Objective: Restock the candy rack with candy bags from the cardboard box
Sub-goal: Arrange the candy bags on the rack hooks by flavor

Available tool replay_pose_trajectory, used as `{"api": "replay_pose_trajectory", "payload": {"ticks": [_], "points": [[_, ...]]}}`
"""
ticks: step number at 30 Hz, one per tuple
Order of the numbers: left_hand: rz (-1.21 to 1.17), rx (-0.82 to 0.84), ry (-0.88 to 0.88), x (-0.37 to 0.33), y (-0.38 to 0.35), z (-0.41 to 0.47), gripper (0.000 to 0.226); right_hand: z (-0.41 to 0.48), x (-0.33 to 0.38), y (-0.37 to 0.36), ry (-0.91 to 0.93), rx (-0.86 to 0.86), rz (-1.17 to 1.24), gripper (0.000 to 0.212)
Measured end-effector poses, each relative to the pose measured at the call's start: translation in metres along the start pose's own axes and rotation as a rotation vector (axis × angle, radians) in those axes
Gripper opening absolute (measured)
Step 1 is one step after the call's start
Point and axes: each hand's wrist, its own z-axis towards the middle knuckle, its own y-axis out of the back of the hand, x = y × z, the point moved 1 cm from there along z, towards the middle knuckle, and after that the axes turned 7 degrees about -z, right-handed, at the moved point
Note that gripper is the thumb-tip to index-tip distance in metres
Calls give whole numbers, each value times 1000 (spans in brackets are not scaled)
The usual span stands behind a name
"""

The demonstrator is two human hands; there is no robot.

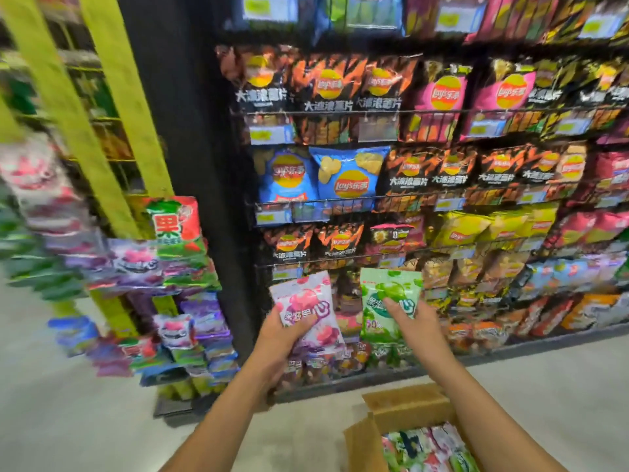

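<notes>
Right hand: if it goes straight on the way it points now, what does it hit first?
Right hand, gripping the green candy bag, would likely meet the snack bags low on the black shelf first; depth unclear.

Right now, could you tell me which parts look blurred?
In the head view, the yellow candy rack at left is smeared by motion blur; the pink-and-white candy bag and green candy bag are fairly legible; the wide lens bows the black wire shelves.
</notes>
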Motion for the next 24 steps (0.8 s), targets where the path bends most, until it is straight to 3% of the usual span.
{"api": "replay_pose_trajectory", "payload": {"ticks": [5, 8, 9, 12, 14, 17, 19, 21, 24], "points": [[46, -125, -95, -40, 89, -35, 47, -8, 42, -83, 62, 104, -15, 91], [73, -217, -172, -61, 143, -57, 39, -24, 77, -132, 119, 142, 10, 33], [77, -243, -190, -68, 161, -66, 40, -28, 84, -149, 134, 149, -4, 22], [85, -298, -194, -88, 212, -91, 57, -45, 108, -196, 154, 179, 16, 15], [90, -329, -212, -102, 245, -109, 58, -62, 129, -228, 161, 225, 33, 13], [127, -404, -227, -118, 293, -130, 106, -83, 155, -272, 199, 258, 21, 13], [144, -435, -262, -117, 335, -131, 112, -93, 169, -303, 228, 284, 29, 17], [152, -438, -251, -137, 348, -155, 102, -105, 184, -330, 245, 309, 28, 19], [180, -440, -279, -160, 369, -181, 45, -119, 207, -369, 285, 338, 31, 23]]}}
